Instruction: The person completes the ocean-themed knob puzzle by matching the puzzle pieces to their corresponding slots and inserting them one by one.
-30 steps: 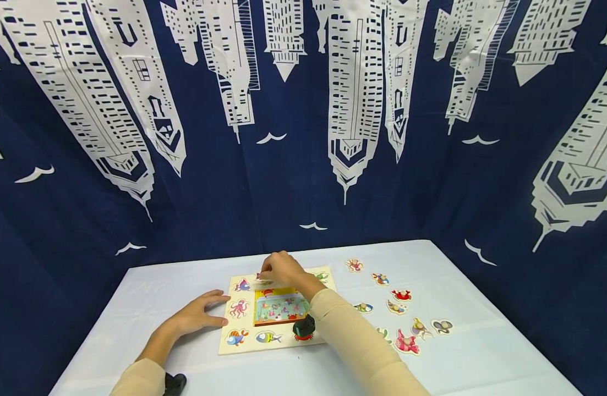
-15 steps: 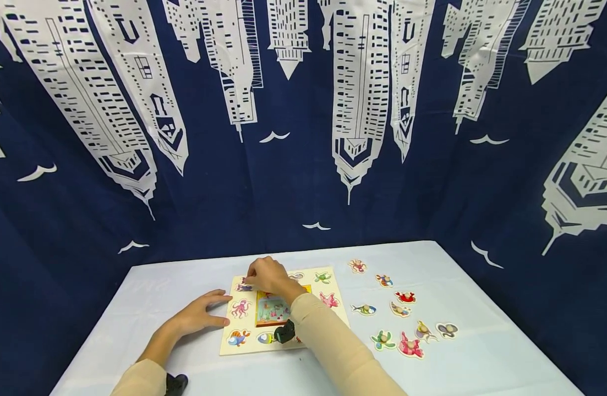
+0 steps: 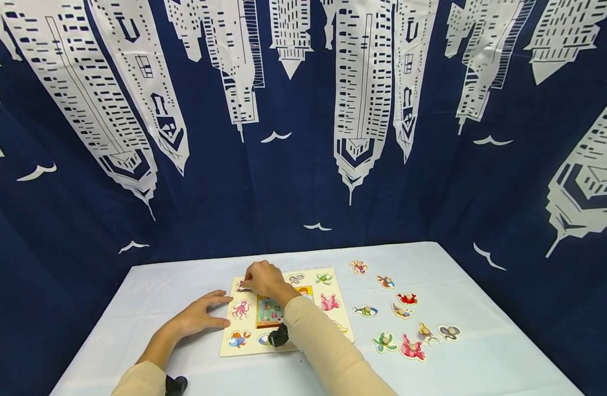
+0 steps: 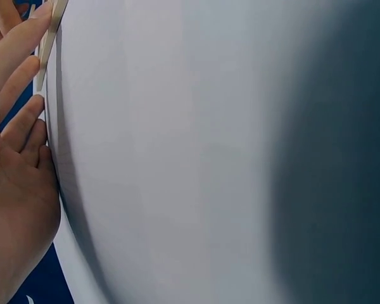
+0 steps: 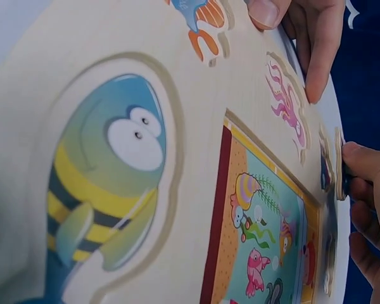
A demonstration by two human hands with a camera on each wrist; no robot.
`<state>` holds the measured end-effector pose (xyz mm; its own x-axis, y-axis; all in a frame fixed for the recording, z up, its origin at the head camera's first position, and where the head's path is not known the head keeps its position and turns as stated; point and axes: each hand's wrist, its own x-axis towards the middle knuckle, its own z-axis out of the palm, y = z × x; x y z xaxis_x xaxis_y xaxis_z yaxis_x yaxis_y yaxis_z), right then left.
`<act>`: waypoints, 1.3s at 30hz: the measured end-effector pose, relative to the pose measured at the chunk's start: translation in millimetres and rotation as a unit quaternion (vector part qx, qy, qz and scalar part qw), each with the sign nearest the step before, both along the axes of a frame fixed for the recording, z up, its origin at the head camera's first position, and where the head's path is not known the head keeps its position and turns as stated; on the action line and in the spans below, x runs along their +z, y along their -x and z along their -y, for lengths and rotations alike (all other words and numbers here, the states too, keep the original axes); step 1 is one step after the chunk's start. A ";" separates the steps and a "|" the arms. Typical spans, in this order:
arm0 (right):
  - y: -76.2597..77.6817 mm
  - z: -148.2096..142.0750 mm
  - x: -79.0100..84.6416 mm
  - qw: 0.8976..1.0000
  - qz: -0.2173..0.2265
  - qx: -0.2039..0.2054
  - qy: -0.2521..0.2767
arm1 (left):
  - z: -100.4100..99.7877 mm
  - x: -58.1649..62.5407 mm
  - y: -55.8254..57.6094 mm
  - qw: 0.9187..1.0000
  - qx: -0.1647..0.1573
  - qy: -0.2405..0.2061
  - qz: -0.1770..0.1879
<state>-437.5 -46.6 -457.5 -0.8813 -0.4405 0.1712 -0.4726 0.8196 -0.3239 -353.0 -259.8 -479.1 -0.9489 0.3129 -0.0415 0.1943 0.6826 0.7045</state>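
Observation:
A wooden sea-animal puzzle board [image 3: 226, 349] lies on the table, with a picture panel [image 5: 266, 247] in its middle. My right hand [image 3: 264, 279] is over its far left corner, pinching a thin wooden puzzle piece [image 5: 340, 166] between thumb and fingers. Tilted up on edge, the piece is just above the dark fish recess [image 5: 325, 166]; its picture faces away. My left hand [image 3: 200, 316] is spread at the board's left edge, thumb and fingertips right at the rim beside the pink octopus recess [image 3: 241, 309]. Part of the board is hidden under the right forearm.
Several loose puzzle pieces lie right of the board, among them a red crab [image 3: 407, 298], a pink fish [image 3: 413, 347], a green turtle [image 3: 384, 342] and an octopus [image 3: 359, 267]. A dark blue curtain [image 3: 283, 192] with white buildings hangs behind the table.
My right hand has moved left across the board with the puzzle piece, from the top middle to the far left corner. The left hand stays at the board's edge.

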 end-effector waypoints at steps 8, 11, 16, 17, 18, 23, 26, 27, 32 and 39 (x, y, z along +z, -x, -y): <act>1.8 9.1 -6.5 1.000 0.007 -0.011 -0.010 | 2.2 -2.5 -0.4 1.000 0.002 0.007 -0.002; 2.7 12.8 -9.6 1.000 0.005 -0.015 -0.015 | 4.2 -3.3 0.2 1.000 0.001 0.008 -0.006; 0.4 11.2 -9.7 1.000 0.005 -0.022 -0.017 | 0.9 -0.7 -0.6 1.000 -0.009 0.000 -0.009; -0.1 10.1 -9.4 1.000 0.004 -0.022 -0.017 | -0.2 -0.2 -0.9 1.000 -0.010 -0.001 -0.009; -0.5 9.3 -9.1 1.000 0.004 -0.023 -0.015 | -0.8 0.0 -1.0 1.000 -0.011 -0.002 -0.008; -1.0 9.2 -8.7 0.999 -0.004 -0.029 -0.015 | -2.3 0.9 -0.5 1.000 -0.011 -0.006 -0.008; -2.2 11.2 -10.0 0.999 -0.008 -0.034 -0.012 | -2.0 0.7 -0.2 1.000 -0.010 -0.008 -0.008; -2.6 12.0 -10.7 0.999 -0.008 -0.036 -0.009 | -1.7 0.5 -0.3 1.000 -0.010 -0.008 -0.007; -4.2 15.1 -13.1 0.999 -0.001 -0.047 -0.005 | 0.3 -0.8 -0.4 1.000 -0.010 -0.006 -0.009; -1.8 11.0 -8.0 0.999 -0.006 -0.035 -0.019 | 0.5 -2.5 0.3 1.000 -0.004 -0.002 -0.009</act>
